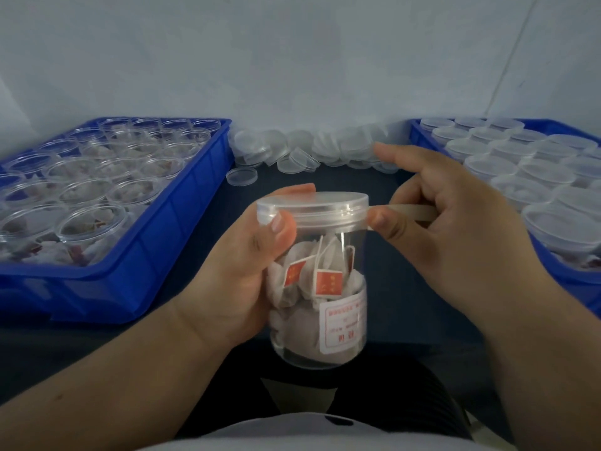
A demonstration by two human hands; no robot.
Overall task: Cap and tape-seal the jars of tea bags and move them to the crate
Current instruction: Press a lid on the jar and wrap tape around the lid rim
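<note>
Clear jar (320, 288) held, hands (240, 265) applying tape (413, 211)

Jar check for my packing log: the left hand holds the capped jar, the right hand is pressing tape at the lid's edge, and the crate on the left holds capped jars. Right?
Not quite. The head view shows the left crate holds open jars; the capped ones fill the right crate. The left hand holding the jar and the right hand pressing tape are correct.

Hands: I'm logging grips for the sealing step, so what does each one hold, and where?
The left hand grips the capped jar around its side. The right hand pinches the tape strip at the lid's edge.
</note>
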